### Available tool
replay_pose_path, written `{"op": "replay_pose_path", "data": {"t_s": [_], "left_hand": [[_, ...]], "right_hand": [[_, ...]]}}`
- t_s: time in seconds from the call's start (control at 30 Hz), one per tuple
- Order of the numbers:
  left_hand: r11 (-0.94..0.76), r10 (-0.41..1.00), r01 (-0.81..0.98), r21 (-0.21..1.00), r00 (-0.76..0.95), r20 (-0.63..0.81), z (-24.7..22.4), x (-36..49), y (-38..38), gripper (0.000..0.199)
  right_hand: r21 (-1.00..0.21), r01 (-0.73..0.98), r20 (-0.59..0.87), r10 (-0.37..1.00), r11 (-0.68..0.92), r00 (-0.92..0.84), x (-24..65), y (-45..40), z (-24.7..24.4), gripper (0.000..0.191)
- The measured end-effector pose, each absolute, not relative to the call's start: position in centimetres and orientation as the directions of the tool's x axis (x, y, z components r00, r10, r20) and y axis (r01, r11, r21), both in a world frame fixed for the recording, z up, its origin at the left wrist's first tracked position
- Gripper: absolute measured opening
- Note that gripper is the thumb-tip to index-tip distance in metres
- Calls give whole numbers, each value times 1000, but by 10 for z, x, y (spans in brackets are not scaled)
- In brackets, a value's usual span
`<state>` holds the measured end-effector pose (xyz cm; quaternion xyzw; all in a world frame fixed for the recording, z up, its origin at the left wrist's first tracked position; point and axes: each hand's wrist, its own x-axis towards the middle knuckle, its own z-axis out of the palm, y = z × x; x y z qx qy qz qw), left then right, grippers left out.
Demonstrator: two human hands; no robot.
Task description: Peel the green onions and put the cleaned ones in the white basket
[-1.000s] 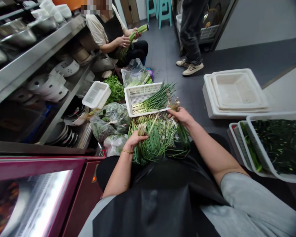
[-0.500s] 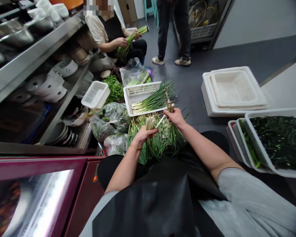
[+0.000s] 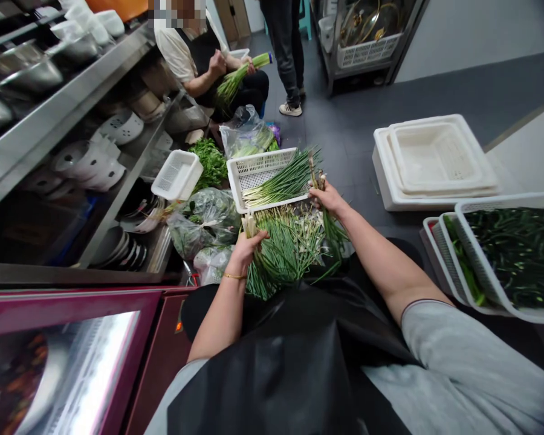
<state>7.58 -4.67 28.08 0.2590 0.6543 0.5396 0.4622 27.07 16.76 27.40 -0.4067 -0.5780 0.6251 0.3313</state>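
My left hand (image 3: 246, 246) is closed around a small bunch of scallions (image 3: 249, 225), white ends up, over the left part of a loose scallion pile (image 3: 290, 241). To the right, my right hand (image 3: 327, 198) grips scallions with brownish roots (image 3: 317, 177); their green leaves hang down toward my lap. Beyond the pile stands a white perforated basket (image 3: 260, 162), with scallions (image 3: 276, 181) lying across its right part. The two hands are well apart.
A seated person (image 3: 194, 60) holds green stalks; another person's legs (image 3: 284, 54) stand behind. Left are bagged greens (image 3: 204, 220), a small white basket (image 3: 176, 175) and a metal shelf (image 3: 68, 90). White tubs (image 3: 435, 196) and a basket of dark greens (image 3: 517, 260) are right.
My left hand has moved left with its bunch, away from my right hand, which has shifted slightly up and right. The standing person has moved left. The seated person's hand has risen.
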Motion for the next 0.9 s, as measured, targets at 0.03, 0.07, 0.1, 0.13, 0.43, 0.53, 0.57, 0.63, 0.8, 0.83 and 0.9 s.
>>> {"op": "replay_pose_path", "data": {"t_s": [0.03, 0.07, 0.1, 0.13, 0.43, 0.53, 0.57, 0.63, 0.8, 0.83, 0.9], "left_hand": [[255, 842, -144, 956, -452, -293, 285, 77, -45, 42], [225, 855, -129, 966, -450, -259, 289, 80, -42, 42], [198, 871, -114, 974, -435, -228, 293, 83, -40, 43], [181, 889, -100, 978, -410, -206, 297, 88, -37, 43], [227, 874, -123, 966, -413, -258, 283, 115, -18, 38], [246, 876, -173, 954, -382, -295, 280, 108, -23, 34], [247, 872, -196, 949, -382, -306, 280, 105, -24, 34], [238, 869, -239, 941, -381, -316, 281, 101, -27, 34], [211, 892, -292, 933, -334, -306, 284, 100, -25, 33], [207, 893, -295, 933, -332, -303, 285, 101, -24, 32], [207, 893, -295, 933, -332, -303, 286, 101, -24, 33]], "right_hand": [[-978, -44, -153, 846, -204, -511, 268, 159, 279, 29], [-947, -123, -176, 803, -295, -570, 264, 150, 284, 23], [-909, -179, -191, 759, -376, -623, 261, 140, 288, 19], [-872, -215, -196, 716, -440, -670, 257, 130, 291, 16], [-805, -226, -268, 676, -548, -686, 224, 66, 282, 23], [-824, -129, -312, 630, -552, -711, 234, 76, 283, 27], [-822, -98, -328, 608, -561, -723, 240, 81, 284, 29], [-823, -51, -352, 580, -565, -735, 250, 88, 287, 34], [-963, 101, -249, 678, -251, -691, 255, 83, 287, 41], [-982, 147, -188, 698, -119, -691, 253, 82, 286, 40], [-970, 218, -78, 705, 111, -704, 252, 82, 286, 40]]}}
